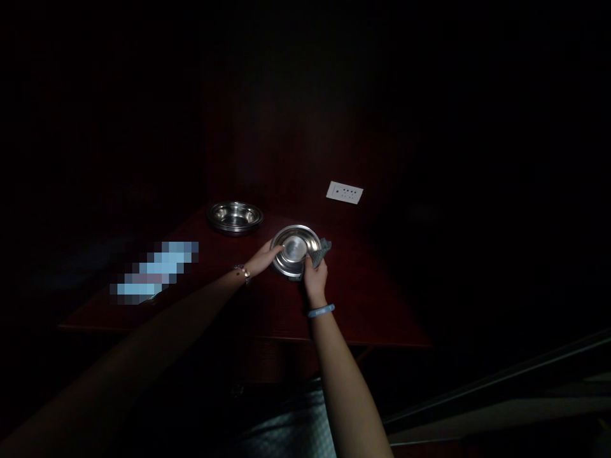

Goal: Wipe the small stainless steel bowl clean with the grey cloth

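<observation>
A shiny round metal plate (294, 249) with a raised rim is held tilted toward me above the dark red table. My left hand (266, 257) grips its left rim, the thumb lying over the inner edge. At the plate's lower right is my right hand (316, 275), closed on a grey-green cloth (321, 252) that is pressed against the rim. Part of the cloth also shows under the plate's bottom edge. The fingers behind the plate are hidden.
Several stacked metal plates (235, 217) sit at the back left of the red table (229, 305). A bright, pixelated flat object (155, 273) lies at the left. A white socket panel (344, 192) is on the wall behind. The surroundings are very dark.
</observation>
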Demonstrator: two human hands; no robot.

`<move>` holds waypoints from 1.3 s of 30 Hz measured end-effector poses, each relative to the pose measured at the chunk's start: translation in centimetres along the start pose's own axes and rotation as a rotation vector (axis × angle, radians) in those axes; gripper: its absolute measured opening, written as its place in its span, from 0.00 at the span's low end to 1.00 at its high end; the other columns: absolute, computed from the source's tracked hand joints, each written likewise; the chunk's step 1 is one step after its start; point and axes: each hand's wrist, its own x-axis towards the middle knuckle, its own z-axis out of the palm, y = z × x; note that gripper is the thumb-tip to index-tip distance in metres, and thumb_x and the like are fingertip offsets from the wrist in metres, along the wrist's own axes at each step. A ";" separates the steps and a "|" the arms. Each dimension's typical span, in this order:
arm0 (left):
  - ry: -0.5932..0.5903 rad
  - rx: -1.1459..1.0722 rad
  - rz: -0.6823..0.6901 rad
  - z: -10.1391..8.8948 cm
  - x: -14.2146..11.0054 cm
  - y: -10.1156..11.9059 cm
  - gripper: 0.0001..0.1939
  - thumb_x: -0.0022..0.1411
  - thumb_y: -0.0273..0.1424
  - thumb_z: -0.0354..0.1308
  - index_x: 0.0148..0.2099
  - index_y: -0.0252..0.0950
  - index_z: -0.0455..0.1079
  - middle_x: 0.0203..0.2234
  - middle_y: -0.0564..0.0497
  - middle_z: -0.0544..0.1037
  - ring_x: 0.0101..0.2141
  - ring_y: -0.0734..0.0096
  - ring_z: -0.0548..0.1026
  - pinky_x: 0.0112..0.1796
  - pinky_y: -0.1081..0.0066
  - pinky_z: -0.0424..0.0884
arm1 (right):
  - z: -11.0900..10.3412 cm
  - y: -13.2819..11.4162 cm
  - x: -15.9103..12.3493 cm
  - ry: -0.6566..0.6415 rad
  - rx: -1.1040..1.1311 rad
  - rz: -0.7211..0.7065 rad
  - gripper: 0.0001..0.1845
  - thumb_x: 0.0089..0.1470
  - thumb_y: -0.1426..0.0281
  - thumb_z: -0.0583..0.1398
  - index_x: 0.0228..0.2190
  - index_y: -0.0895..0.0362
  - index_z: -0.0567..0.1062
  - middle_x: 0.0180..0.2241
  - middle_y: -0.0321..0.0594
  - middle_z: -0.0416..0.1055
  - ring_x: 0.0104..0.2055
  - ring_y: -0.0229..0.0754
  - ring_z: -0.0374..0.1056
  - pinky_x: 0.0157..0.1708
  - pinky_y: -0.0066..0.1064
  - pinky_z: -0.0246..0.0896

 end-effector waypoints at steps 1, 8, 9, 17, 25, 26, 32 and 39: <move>-0.003 0.010 0.003 0.2 -0.1 0.0 0.24 0.57 0.37 0.55 0.54 0.30 0.67 0.52 0.41 0.74 0.57 0.55 0.67 0.60 0.57 0.57 | 0.0 0.0 0.0 0.003 0.002 0.004 0.13 0.52 0.66 0.57 0.37 0.59 0.74 0.38 0.45 0.78 0.41 0.47 0.73 0.47 0.37 0.66; -0.081 0.157 0.149 0.9 -0.8 -0.6 0.41 0.56 0.41 0.60 0.66 0.32 0.48 0.64 0.38 0.58 0.64 0.54 0.55 0.64 0.57 0.45 | -0.1 0.6 0.4 0.053 0.074 0.041 0.16 0.52 0.64 0.58 0.40 0.60 0.74 0.41 0.49 0.77 0.44 0.47 0.73 0.49 0.39 0.64; -0.097 0.189 0.138 0.9 -0.9 -0.7 0.44 0.55 0.42 0.61 0.67 0.32 0.45 0.65 0.37 0.55 0.65 0.54 0.52 0.65 0.57 0.43 | -0.2 0.8 0.5 0.064 0.085 0.047 0.16 0.52 0.64 0.58 0.40 0.60 0.74 0.41 0.48 0.77 0.43 0.46 0.73 0.49 0.39 0.65; -0.169 0.255 0.118 0.9 -1.0 -0.9 0.50 0.54 0.43 0.61 0.68 0.31 0.38 0.65 0.34 0.55 0.66 0.52 0.51 0.65 0.56 0.40 | -0.2 1.0 0.5 0.097 0.097 0.060 0.15 0.51 0.63 0.58 0.38 0.59 0.74 0.39 0.46 0.77 0.41 0.46 0.73 0.47 0.38 0.66; -0.166 0.125 0.147 0.4 -0.2 -0.2 0.42 0.52 0.32 0.60 0.66 0.31 0.47 0.61 0.38 0.63 0.62 0.54 0.58 0.64 0.55 0.47 | -0.1 0.7 0.4 0.080 0.133 0.016 0.16 0.51 0.63 0.59 0.39 0.61 0.74 0.41 0.47 0.77 0.42 0.45 0.73 0.48 0.38 0.65; -0.158 0.104 0.149 0.4 0.0 -0.1 0.41 0.52 0.31 0.60 0.66 0.32 0.49 0.61 0.40 0.64 0.62 0.54 0.59 0.63 0.55 0.48 | -0.1 0.7 0.4 0.079 0.136 0.014 0.17 0.51 0.63 0.59 0.39 0.61 0.73 0.41 0.47 0.77 0.43 0.45 0.72 0.49 0.39 0.64; -0.128 0.037 0.035 -0.6 0.5 0.2 0.34 0.49 0.28 0.57 0.60 0.33 0.62 0.53 0.44 0.73 0.55 0.52 0.69 0.59 0.54 0.60 | 0.0 0.3 0.2 0.037 0.113 -0.002 0.14 0.50 0.64 0.59 0.37 0.59 0.74 0.38 0.45 0.78 0.40 0.45 0.73 0.48 0.37 0.65; -0.091 0.084 0.075 0.1 -0.1 -0.3 0.28 0.57 0.37 0.57 0.59 0.32 0.63 0.56 0.42 0.71 0.58 0.54 0.66 0.61 0.56 0.56 | -0.2 0.4 0.2 0.062 0.082 0.000 0.14 0.50 0.64 0.60 0.38 0.59 0.75 0.38 0.44 0.78 0.41 0.45 0.73 0.47 0.36 0.66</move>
